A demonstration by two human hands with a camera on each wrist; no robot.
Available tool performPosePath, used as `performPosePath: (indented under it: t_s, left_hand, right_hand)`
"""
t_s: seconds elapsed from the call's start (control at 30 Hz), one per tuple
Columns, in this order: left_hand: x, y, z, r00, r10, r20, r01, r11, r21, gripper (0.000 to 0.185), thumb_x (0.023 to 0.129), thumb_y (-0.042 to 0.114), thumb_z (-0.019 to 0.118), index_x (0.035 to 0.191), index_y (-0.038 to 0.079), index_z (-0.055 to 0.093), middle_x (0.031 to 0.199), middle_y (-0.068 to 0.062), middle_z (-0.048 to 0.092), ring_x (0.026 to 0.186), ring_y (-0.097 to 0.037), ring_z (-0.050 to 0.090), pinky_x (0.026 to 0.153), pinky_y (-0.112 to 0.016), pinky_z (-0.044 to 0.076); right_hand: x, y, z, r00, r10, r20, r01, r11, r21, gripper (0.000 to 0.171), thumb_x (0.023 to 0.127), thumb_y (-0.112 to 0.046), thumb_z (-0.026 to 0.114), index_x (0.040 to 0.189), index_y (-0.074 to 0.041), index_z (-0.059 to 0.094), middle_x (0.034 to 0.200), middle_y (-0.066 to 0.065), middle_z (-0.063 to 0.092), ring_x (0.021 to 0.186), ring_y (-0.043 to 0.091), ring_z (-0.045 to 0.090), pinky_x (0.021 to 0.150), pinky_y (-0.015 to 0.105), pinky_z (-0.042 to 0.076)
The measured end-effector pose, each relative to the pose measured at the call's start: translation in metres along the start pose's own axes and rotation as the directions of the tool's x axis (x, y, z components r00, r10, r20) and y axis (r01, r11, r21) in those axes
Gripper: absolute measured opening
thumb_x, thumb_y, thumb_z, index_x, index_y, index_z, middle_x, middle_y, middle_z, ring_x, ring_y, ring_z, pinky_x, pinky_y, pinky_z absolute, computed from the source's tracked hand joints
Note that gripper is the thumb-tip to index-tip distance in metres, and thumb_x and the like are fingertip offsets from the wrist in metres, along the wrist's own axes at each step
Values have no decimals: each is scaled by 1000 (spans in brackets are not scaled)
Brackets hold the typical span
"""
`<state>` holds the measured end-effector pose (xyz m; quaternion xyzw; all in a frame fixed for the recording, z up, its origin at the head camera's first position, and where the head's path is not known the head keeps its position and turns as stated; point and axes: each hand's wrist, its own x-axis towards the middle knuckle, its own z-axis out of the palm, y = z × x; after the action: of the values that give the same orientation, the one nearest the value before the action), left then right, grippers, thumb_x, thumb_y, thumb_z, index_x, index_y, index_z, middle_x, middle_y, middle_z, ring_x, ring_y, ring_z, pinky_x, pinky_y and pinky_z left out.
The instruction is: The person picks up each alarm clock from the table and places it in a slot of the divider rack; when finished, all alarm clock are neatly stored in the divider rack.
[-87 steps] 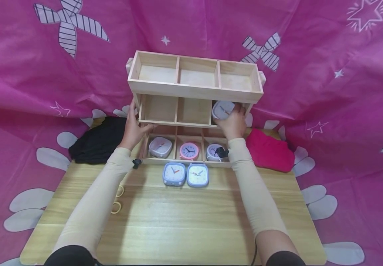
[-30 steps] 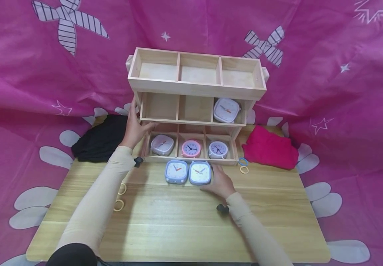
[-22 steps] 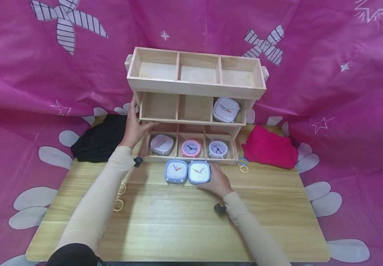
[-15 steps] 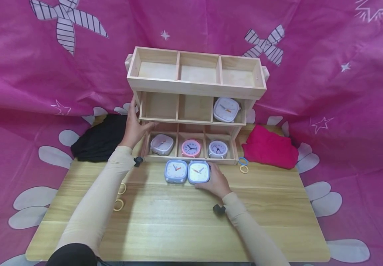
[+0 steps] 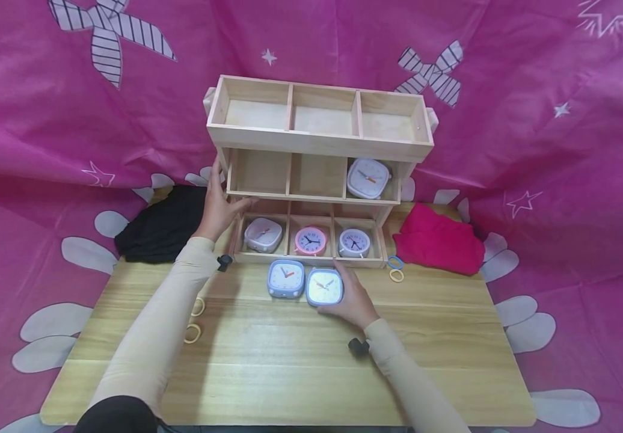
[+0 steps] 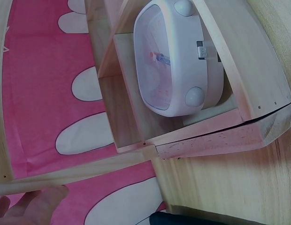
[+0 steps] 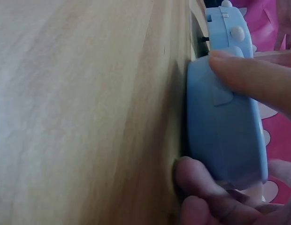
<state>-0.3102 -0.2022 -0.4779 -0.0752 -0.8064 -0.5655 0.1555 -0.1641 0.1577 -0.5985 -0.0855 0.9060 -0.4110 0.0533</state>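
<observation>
My right hand (image 5: 356, 299) holds a blue alarm clock (image 5: 325, 287) by its right side, face up at the table. In the right wrist view, thumb and fingers span the clock's blue body (image 7: 220, 122) just over the wood. Left of it lies a second blue alarm clock (image 5: 286, 278). My left hand (image 5: 216, 207) grips the left side of a three-tier wooden shelf (image 5: 319, 143), its thumb along the middle tier's front. A white alarm clock (image 5: 368, 178) leans in the middle tier's right compartment. The bottom tier holds a white (image 5: 263, 234), a pink (image 5: 310, 240) and a lavender alarm clock (image 5: 354, 243).
Black cloth (image 5: 162, 225) lies left of the shelf, red cloth (image 5: 438, 239) to its right. Two yellow rings (image 5: 193, 333) sit near my left forearm. A blue ring (image 5: 395, 262) and another yellow ring (image 5: 396, 275) lie beside the shelf's right end. A pink curtain hangs behind.
My right hand let go of the white clock in the middle tier and came down to the right blue clock. That clock has since shifted slightly toward me. My left hand stays on the shelf.
</observation>
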Motion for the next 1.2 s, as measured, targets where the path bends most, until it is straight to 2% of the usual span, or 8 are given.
performPosePath:
  t_s: [0.2, 0.4, 0.57, 0.73, 0.83, 0.97, 1.1, 1.2]
  left_hand:
    - [1, 0, 0, 1000, 3, -7, -3, 1000, 10, 131, 80, 4, 94, 171, 39, 6, 176, -5, 20, 159, -41, 33, 129, -57, 37]
    - [2, 1, -1, 1000, 21, -12, -21, 1000, 0, 131, 79, 5, 94, 172, 37, 7, 175, -6, 22, 160, -35, 33, 131, -52, 36]
    - [4, 1, -1, 1000, 14, -17, -14, 1000, -12, 133, 79, 0, 93, 172, 35, 6, 175, -8, 22, 158, -37, 35, 129, -55, 37]
    - [6, 0, -1, 1000, 2, -14, -2, 1000, -3, 132, 80, -7, 89, 173, 30, 3, 176, -12, 20, 159, -40, 32, 130, -57, 35]
    - [6, 0, 0, 1000, 1, -14, -1, 1000, -5, 131, 81, -9, 87, 173, 28, 2, 176, -13, 19, 159, -41, 32, 130, -58, 35]
    - [4, 1, 1, 1000, 11, -18, -11, 1000, -13, 131, 80, -5, 90, 173, 30, 4, 175, -12, 21, 159, -38, 32, 130, -57, 36]
    - [2, 1, 0, 1000, 14, -11, -14, 1000, -7, 131, 80, 2, 93, 172, 35, 6, 175, -9, 22, 156, -42, 37, 127, -59, 39]
    - [0, -2, 0, 1000, 14, -9, -14, 1000, -4, 130, 80, 5, 94, 171, 38, 7, 175, -7, 22, 154, -44, 38, 126, -60, 41]
  right_hand:
    - [-14, -6, -8, 999, -1, 32, 3, 997, -75, 111, 58, -39, 105, 153, -18, 52, 131, 12, 57, 107, 28, 65, 100, 53, 59]
    - [-25, -7, -13, 999, -29, 41, 35, 989, -143, 104, 59, -43, 103, 147, -17, 54, 144, 7, 58, 115, 28, 68, 99, 49, 60]
    - [-31, -12, -23, 997, -63, 54, 71, 981, -180, 103, 59, -44, 102, 148, -18, 57, 144, -1, 60, 117, 25, 70, 98, 44, 60]
    - [-29, -37, -41, 995, -93, 25, 96, 980, -173, 97, 63, -45, 102, 147, -25, 57, 139, -2, 60, 111, 23, 70, 92, 44, 60]
    - [-22, -56, -54, 991, -127, -34, 122, 983, -135, 101, 63, -44, 103, 149, -22, 55, 139, 1, 60, 111, 25, 70, 90, 46, 60]
    - [-6, -81, -72, 969, -209, -131, 198, 976, -89, 109, 62, -39, 104, 154, -14, 52, 147, 8, 57, 124, 31, 65, 97, 52, 60]
    - [13, -104, -86, 920, -298, -256, 294, 954, -52, 109, 61, -33, 105, 154, -12, 52, 148, 12, 57, 135, 31, 56, 111, 55, 51]
    - [29, -120, -91, 887, -301, -352, 315, 949, -17, 107, 63, -33, 105, 154, -11, 52, 145, 10, 58, 132, 29, 56, 112, 53, 49]
